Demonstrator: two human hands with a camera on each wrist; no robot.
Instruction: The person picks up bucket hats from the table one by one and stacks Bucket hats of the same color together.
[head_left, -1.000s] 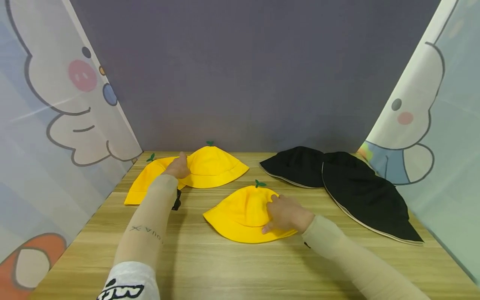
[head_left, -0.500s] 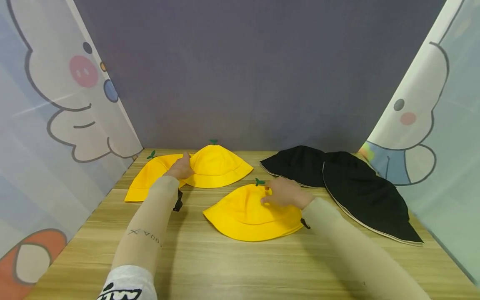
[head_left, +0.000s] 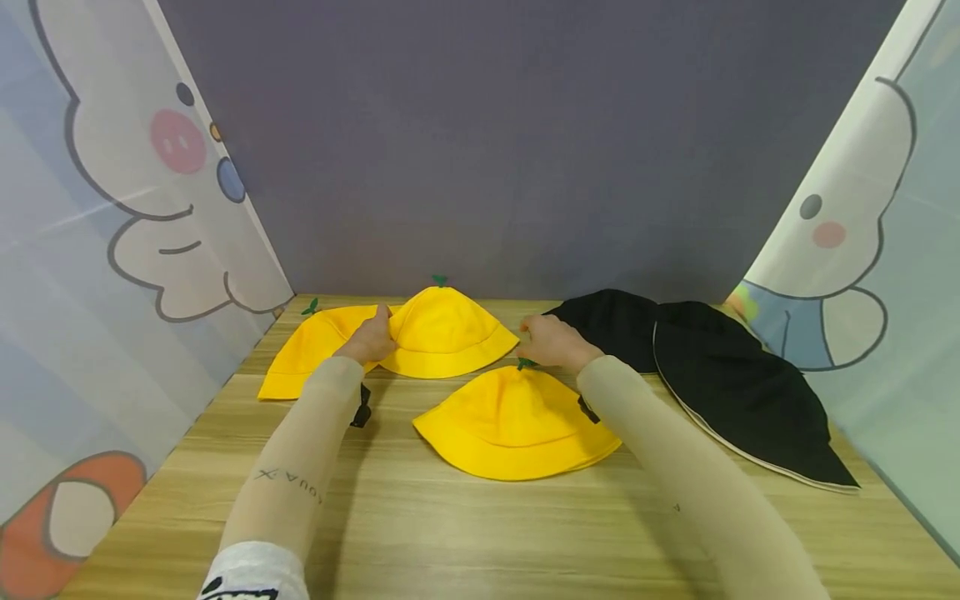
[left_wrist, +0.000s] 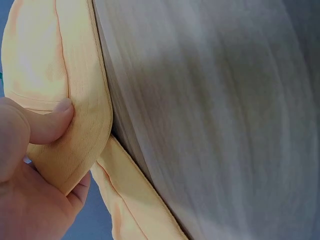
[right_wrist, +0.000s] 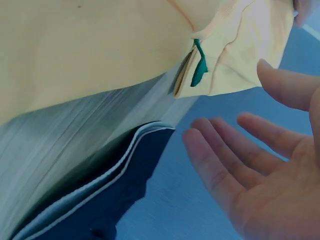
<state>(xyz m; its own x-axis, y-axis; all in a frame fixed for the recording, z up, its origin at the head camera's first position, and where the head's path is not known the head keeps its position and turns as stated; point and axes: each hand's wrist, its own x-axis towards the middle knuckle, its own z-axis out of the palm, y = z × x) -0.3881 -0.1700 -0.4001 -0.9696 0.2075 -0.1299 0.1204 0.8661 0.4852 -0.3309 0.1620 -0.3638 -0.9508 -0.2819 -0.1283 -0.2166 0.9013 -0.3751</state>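
Three yellow bucket hats with green sprouts lie on the table. In the head view my left hand (head_left: 369, 337) is at the back middle hat (head_left: 442, 329), where it meets the back left hat (head_left: 300, 354). The left wrist view shows that hand (left_wrist: 35, 165) pinching a yellow brim (left_wrist: 85, 120) between thumb and fingers. My right hand (head_left: 555, 343) hovers behind the front hat (head_left: 517, 425), near the right tip of the back middle hat. With fingers apart and nothing held, the right hand (right_wrist: 250, 165) shows in the right wrist view, beside a yellow brim (right_wrist: 235, 75).
Two black hats (head_left: 735, 392) with pale edging overlap at the right of the wooden table (head_left: 450, 542). A grey panel (head_left: 525, 150) stands behind, and printed cartoon sheets (head_left: 67, 275) flank both sides.
My right hand has left the front hat's right side and moved back and left, past its sprout. The left hand keeps its place at the back hats, which have barely moved.
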